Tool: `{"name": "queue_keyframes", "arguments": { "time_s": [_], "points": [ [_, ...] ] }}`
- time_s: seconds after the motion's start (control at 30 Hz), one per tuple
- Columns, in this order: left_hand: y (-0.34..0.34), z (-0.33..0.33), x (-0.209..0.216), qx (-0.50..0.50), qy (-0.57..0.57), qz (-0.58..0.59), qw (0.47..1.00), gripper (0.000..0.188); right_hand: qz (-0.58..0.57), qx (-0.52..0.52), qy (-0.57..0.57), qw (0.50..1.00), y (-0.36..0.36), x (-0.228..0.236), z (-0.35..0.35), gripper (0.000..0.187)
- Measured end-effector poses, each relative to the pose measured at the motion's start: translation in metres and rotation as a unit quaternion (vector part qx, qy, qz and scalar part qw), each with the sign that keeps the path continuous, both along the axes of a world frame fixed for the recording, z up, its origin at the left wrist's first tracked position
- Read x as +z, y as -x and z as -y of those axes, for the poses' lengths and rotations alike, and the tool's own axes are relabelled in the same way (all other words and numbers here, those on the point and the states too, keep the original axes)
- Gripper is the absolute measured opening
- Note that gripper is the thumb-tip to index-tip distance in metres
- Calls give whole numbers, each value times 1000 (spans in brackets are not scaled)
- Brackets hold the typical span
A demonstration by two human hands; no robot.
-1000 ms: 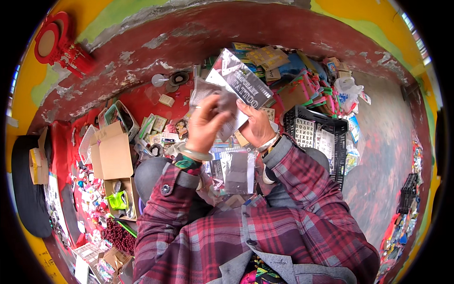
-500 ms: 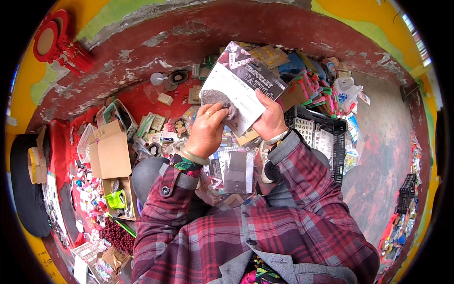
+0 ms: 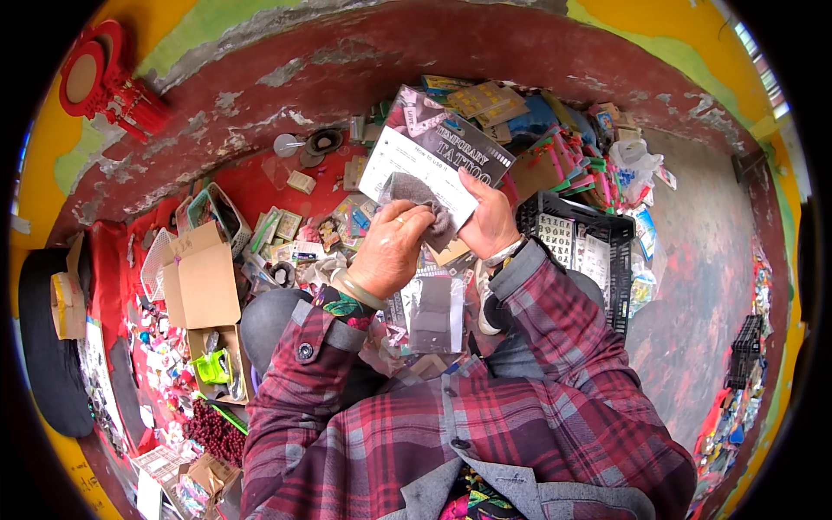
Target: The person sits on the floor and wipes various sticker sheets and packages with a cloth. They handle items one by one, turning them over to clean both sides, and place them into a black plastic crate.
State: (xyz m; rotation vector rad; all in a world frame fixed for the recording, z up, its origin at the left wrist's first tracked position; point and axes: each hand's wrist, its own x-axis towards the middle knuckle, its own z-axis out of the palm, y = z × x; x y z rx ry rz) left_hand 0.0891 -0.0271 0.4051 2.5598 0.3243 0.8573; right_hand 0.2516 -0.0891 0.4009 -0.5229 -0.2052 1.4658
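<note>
Cloth (image 3: pixel 412 189), one grey piece, lies over one white sheet (image 3: pixel 388 166), pinched between the left hand's (image 3: pixel 388 253) closed fingers, which partly hide it. The right hand (image 3: pixel 492 221) grips the sheet and one dark packet (image 3: pixel 475 143), thumb in front, other fingers hidden. One black crate (image 3: pixel 622 282) stands rightward, partly covered by one knee (image 3: pixel 582 286).

white sheet (image 3: pixel 410 154): partly hidden (gray fabric (image 3: pixel 414 191)) | trinkets (image 3: pixel 165 351): too small

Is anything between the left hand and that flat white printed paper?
Yes: a crumpled, grey, fabric-like piece, gripped by the bare left hand, lies between it and the lower part of the flat white printed paper. The top edge is uncovered.
</note>
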Motion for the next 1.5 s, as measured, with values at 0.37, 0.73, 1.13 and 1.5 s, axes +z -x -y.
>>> {"name": "queue_keyframes", "arguments": {
  "time_s": [0.37, 0.73, 1.13, 1.5],
  "points": [
    [1, -2, 7, 48, 17, 5, 999, 33, 35, -12, 31, 999, 9, 8, 4, 31],
    [0, 8, -9, 15, 21, -6, 1000, 29, 70, -51, 41, 995, -9, 12, 0, 37],
    [-2, 0, -5, 85, -11, -24, 996, 51, 13, 39, 6, 999, 31, -7, 6, 32],
    [20, -48, -69, 123, 661, 147, 725, 29, -81, 15, -107, 991, -11, 14, 6, 43]
  ]
}}
